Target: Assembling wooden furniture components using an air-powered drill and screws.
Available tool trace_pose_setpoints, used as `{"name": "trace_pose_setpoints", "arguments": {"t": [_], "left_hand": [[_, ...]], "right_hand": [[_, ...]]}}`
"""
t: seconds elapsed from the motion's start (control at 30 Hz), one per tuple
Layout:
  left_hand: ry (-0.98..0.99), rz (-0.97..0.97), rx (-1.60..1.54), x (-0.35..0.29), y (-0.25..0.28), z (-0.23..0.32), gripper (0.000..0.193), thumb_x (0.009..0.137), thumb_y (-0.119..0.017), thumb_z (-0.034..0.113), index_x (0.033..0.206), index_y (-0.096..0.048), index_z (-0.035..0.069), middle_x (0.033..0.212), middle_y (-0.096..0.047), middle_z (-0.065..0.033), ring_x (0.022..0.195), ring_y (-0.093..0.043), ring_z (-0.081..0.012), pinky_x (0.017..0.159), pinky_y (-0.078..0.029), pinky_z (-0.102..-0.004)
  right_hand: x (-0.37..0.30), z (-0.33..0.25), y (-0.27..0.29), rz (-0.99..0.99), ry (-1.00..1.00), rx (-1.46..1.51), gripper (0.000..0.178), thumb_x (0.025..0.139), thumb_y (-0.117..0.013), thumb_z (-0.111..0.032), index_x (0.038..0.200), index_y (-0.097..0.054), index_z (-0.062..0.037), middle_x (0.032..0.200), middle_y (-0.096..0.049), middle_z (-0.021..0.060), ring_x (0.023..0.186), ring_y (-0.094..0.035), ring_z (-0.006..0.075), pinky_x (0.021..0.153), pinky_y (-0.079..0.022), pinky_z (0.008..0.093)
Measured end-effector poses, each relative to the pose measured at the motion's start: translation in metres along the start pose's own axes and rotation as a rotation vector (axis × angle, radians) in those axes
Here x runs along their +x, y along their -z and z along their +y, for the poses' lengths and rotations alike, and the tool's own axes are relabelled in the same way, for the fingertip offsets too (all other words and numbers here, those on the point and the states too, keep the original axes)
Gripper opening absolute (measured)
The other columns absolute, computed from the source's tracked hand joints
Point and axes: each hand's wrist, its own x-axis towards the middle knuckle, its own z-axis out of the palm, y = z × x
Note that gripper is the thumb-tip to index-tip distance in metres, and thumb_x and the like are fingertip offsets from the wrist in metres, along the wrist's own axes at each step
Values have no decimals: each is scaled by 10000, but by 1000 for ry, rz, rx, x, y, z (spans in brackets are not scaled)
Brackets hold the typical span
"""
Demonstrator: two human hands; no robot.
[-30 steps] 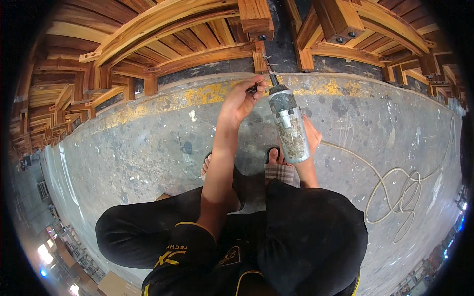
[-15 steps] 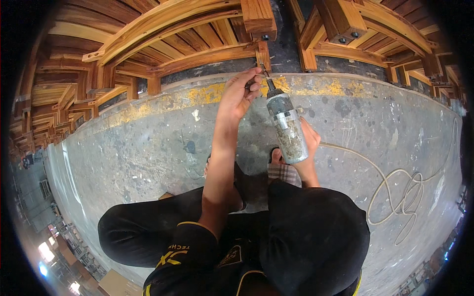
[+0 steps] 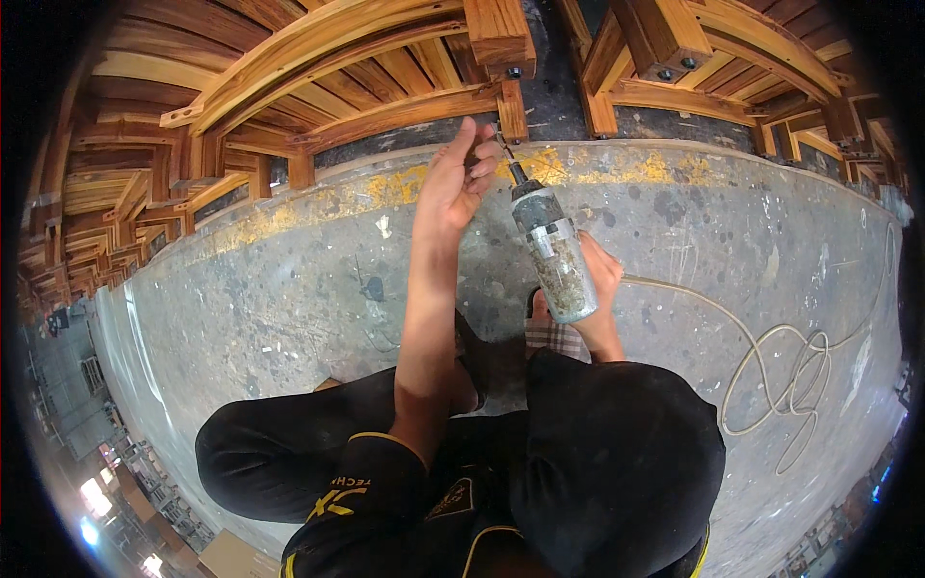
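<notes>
Upper centre of frame: the right hand (image 3: pixel 599 289) is gripping a dusty power drill (image 3: pixel 551 252), fingers wrapped around its body. The left hand (image 3: pixel 460 179) is pinching near the bit at the wooden chair leg (image 3: pixel 511 108), remaining fingers loosely extended.

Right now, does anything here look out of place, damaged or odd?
Nothing looks broken. The drill's cord lies in loose tangled loops on the concrete floor to the person's right. The floor is stained, and its yellow edge paint is worn patchy.
</notes>
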Motion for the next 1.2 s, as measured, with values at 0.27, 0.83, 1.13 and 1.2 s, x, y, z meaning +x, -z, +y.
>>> {"name": "trace_pose_setpoints", "arguments": {"t": [0.27,0.83,1.13,1.2], "left_hand": [[-2,-10,142,0,5,6,262,953,-560,235,1083,-537,8,714,-466,22,555,-393,-52,421,-256,-181],[-114,9,134,0,0,6,303,954,-449,96,1202,-522,-62,834,-530,-45,668,-455,-116,508,-343,-228],[-63,19,212,-1,3,6,350,957,-541,235,1165,-539,-48,762,-510,7,602,-427,-65,476,-318,-191],[-2,-2,149,-2,-1,5,358,956,-550,277,1140,-549,-31,739,-496,17,588,-422,-61,465,-311,-191]], "right_hand": [[2,-3,-2,3,-19,6,287,617,-734,-58,862,-611,26,769,-607,149,648,-609,308,582,-479,335],[0,-7,0,0,-49,1,277,617,-728,-48,857,-612,24,747,-594,138,628,-598,297,575,-469,330],[1,-8,-2,-21,-48,14,292,608,-732,-55,864,-613,19,769,-609,144,646,-608,300,585,-477,335],[-1,-4,1,-24,-43,-5,295,608,-730,-50,870,-612,19,769,-608,145,644,-606,300,585,-478,334]]}}
